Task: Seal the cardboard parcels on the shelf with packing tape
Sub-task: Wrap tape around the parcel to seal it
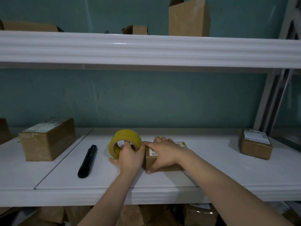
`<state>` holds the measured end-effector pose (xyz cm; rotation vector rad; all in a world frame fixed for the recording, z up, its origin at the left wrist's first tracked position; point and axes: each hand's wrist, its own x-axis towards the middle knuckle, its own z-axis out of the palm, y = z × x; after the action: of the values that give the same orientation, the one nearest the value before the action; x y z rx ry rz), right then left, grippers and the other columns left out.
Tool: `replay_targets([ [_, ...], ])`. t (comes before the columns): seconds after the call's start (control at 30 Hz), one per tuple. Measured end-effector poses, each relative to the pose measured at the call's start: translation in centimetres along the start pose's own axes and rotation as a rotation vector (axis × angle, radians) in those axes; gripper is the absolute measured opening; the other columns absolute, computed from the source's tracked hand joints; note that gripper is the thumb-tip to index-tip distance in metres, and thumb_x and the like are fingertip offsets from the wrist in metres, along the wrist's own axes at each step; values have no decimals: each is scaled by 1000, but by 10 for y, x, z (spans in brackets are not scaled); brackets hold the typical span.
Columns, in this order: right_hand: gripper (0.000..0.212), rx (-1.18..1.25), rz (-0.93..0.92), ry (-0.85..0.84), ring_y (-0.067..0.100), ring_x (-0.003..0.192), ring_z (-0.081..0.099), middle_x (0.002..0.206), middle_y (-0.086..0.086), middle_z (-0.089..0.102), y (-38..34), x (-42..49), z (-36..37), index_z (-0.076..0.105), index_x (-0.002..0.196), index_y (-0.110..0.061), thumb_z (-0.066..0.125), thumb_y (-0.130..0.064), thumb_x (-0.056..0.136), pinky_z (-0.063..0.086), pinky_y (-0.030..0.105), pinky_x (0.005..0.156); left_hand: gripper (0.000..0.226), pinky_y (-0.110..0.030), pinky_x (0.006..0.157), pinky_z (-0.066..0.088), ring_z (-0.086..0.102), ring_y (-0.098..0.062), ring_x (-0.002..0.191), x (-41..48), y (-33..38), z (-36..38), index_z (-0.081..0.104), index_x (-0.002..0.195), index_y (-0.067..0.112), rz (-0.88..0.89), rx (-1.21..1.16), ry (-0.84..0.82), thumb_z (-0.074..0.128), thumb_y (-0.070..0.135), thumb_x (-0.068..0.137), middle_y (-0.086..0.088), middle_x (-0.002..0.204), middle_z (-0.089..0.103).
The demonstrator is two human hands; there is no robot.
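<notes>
We look into a dim scene with a blue-green cast; the light is soft, its source out of view. A thin glare streak sits on the upper shelf (120,43) front, a faint sheen on the lower shelf (228,149). The big parcel (48,141) throws only a weak, soft-edged shadow. Shelf edges bow toward the sides, and we find fine detail smeared, murkiest under the lower shelf

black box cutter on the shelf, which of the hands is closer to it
Left. The left hand grips the yellow packing tape roll just right of the long black box cutter; the right hand lies farther right, on the small brown cardboard parcel.
</notes>
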<state>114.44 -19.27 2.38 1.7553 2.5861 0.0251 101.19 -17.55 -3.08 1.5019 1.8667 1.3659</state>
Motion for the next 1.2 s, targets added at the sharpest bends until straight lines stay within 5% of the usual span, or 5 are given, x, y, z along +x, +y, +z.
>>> replay_targets([
  [0.3,97,663,-76,361,14,121,43,123,1,45,17,-9,-4,20,128,-70,79,-64,52,34,24,106,95,-59,112,22,46,-32,128,5,32,-31,63,119,22,-154,-730,-11,52,90,53,-3,134,56],
  [0.4,84,1018,-96,535,7,120,50,129,-3,50,22,-21,-11,41,125,-63,86,-46,57,37,21,102,68,-61,108,28,52,-34,118,10,37,-42,67,80,21,-178,-796,65,58,83,53,-3,117,64],
  [0.8,63,1658,-176,577,9,82,65,103,5,63,11,-30,5,52,115,-14,77,-8,57,53,22,65,86,-62,102,36,60,-39,101,7,41,-23,66,101,8,-192,-698,3,66,73,44,-14,99,69],
  [1.0,67,867,-125,533,5,141,23,155,-7,22,19,-39,-27,49,125,-23,68,-40,63,19,29,116,90,-57,105,31,59,-29,103,-7,49,-15,66,99,18,-178,-497,-29,60,87,40,-1,101,70],
  [1.2,72,-38,-155,343,8,143,22,155,-1,27,13,-41,-66,35,146,-15,60,-41,84,13,30,118,78,-57,103,32,59,-30,100,-6,50,-15,66,91,19,-168,-470,1,62,83,47,-1,96,70],
])
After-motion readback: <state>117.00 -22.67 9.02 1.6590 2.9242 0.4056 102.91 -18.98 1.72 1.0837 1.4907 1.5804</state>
